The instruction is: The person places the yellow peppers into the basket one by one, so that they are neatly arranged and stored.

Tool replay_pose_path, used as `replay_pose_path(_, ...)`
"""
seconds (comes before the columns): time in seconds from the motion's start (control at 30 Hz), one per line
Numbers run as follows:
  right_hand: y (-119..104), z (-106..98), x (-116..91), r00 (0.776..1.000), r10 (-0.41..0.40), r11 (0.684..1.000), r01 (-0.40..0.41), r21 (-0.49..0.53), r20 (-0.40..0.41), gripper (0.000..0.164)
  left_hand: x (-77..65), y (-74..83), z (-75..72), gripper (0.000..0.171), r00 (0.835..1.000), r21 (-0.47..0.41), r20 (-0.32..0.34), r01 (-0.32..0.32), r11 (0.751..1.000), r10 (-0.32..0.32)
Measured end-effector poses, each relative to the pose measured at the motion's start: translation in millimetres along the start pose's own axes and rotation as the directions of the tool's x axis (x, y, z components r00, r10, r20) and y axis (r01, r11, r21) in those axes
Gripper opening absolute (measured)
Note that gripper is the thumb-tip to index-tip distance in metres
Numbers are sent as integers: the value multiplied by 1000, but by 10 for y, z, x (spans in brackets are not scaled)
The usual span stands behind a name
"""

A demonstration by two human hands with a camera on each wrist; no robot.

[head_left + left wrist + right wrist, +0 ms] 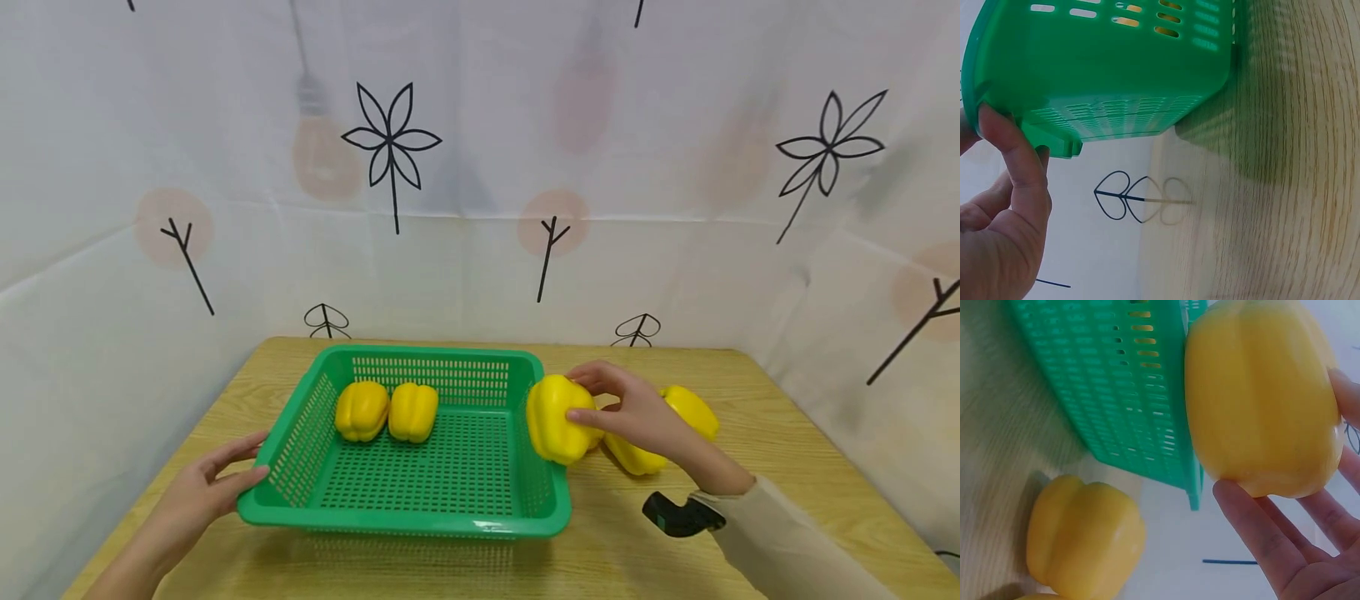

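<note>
My right hand (630, 408) grips a yellow bell pepper (553, 419) at the right rim of a green plastic basket (405, 523). In the right wrist view the held pepper (1263, 400) overlaps the basket's rim, with fingers and thumb around its lower end and side. Two more yellow peppers, one (362, 411) beside the other (413, 412), lie at the back left inside the basket. At the basket's left rim, my left hand (198, 487) pinches the edge; the left wrist view shows its fingers (1013, 144) bent at the rim.
Right of the basket, more yellow peppers lie on the wooden table (600, 533), one (692, 411) behind another (636, 455), partly hidden by my right hand. A patterned white cloth (465, 275) hangs behind and along both sides. A black strap (682, 515) sits at the right wrist.
</note>
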State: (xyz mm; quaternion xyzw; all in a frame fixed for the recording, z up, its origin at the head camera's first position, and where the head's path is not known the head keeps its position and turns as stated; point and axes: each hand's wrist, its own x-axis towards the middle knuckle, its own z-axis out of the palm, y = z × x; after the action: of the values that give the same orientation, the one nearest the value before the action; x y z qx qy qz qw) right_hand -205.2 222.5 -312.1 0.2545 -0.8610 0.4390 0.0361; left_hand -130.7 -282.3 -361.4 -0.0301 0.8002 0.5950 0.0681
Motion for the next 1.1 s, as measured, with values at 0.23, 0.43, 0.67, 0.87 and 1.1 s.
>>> replay_pose_path(0.23,-34,31,93,1000,13,1000,-12,-12,24,42,3,0,-3,67,1000,-9,0,-24,1000,24)
replay_pose_path(0.43,-68,60,179,998,-3,1000,4,-31,62,43,13,-8,5,68,1000,-16,-4,-21,1000,21)
replay_pose_path(0.67,-142,135,303,995,-58,997,61,-46,76,45,9,-21,-9,67,1000,-9,-7,-15,1000,15)
replay_pose_path(0.87,-207,208,411,992,-87,993,94,-74,96,45,4,-38,-13,65,999,3,-15,-41,999,41)
replay_pose_path(1.1,-261,265,548,987,-107,992,113,-51,120,42,14,-39,-3,66,999,-8,-14,-40,999,40)
